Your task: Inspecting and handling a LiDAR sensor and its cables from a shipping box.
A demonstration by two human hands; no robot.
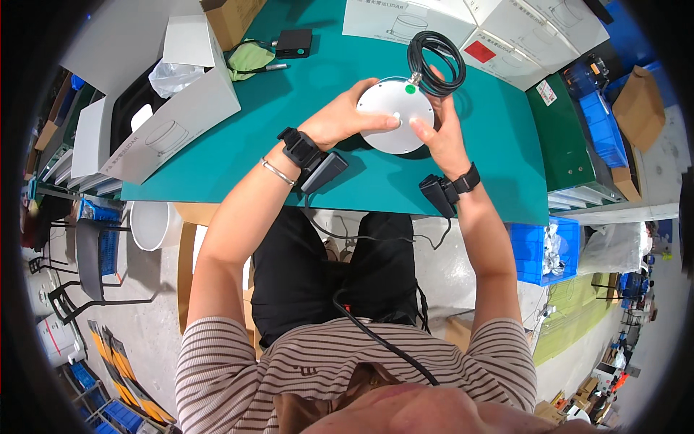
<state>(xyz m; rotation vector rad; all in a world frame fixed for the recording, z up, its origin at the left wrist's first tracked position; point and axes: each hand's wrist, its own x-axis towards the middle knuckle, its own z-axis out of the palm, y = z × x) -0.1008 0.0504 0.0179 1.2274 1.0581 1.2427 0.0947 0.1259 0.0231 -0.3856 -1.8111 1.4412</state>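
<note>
Both my hands hold a round, white disc-faced device [383, 130] above the table, its flat face turned up toward me. My left hand [340, 119] grips it from the left, thumb pressed on the face and fingers hidden underneath. On the opposite side, my right hand [447, 137] grips the rim, its thumb also on the face near the middle. A green dot sticker [410, 90] marks the far edge, beside a metal connector [416, 77]. From there a coiled black cable [457, 61] rises over the far side, close to my right fingers.
The green table [289, 94] carries an open white box [184, 119] at left, with plastic wrapping inside. Behind lie a small black box [294, 43] and a green pouch [251, 58]. White printed cartons [405, 22] stand at the back. A blue bin [531, 253] sits below right.
</note>
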